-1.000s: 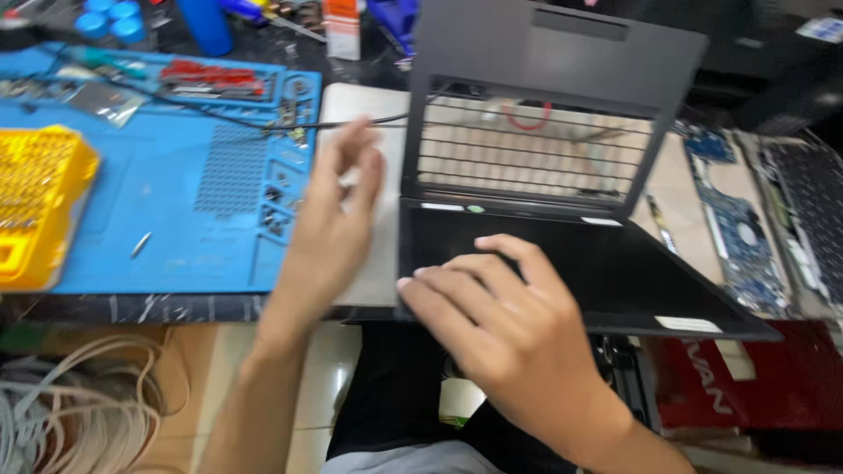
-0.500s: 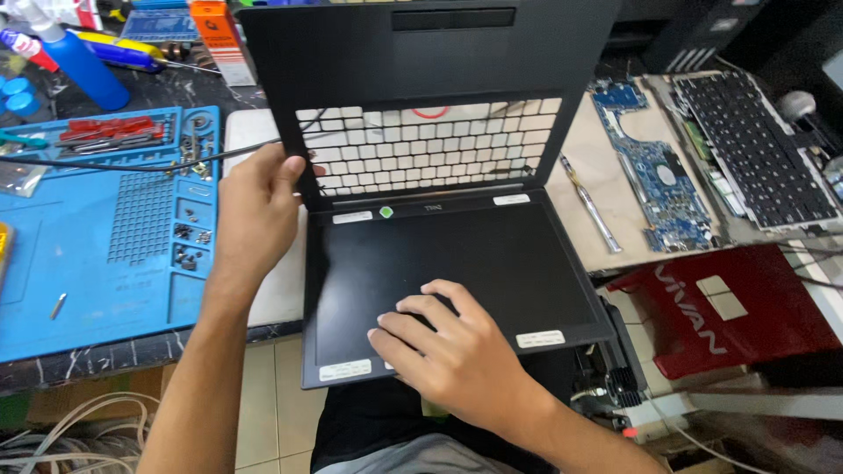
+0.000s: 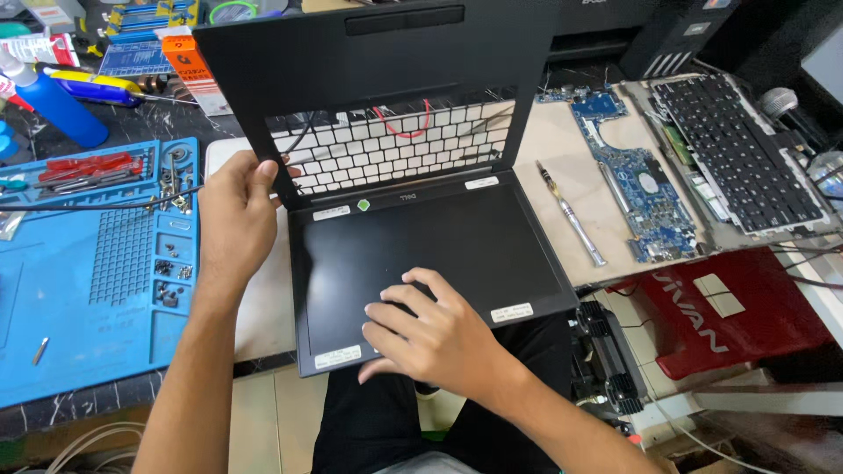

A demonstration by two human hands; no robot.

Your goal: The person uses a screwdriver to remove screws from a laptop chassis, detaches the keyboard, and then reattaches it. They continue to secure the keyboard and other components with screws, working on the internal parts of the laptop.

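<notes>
Head view, from the left: a blue mat [image 3: 97,290] with screws and red tools lies on the table [image 3: 562,149]. Beside it, the left hand [image 3: 235,211] grips the left edge of the laptop's [image 3: 413,237] upright palmrest frame, whose key holes stand empty. The right hand [image 3: 430,338] rests open, fingers spread, flat on the dark lid lying toward the person. Further right lie a screwdriver [image 3: 571,215], a blue board [image 3: 637,175] and a keyboard [image 3: 733,149].
</notes>
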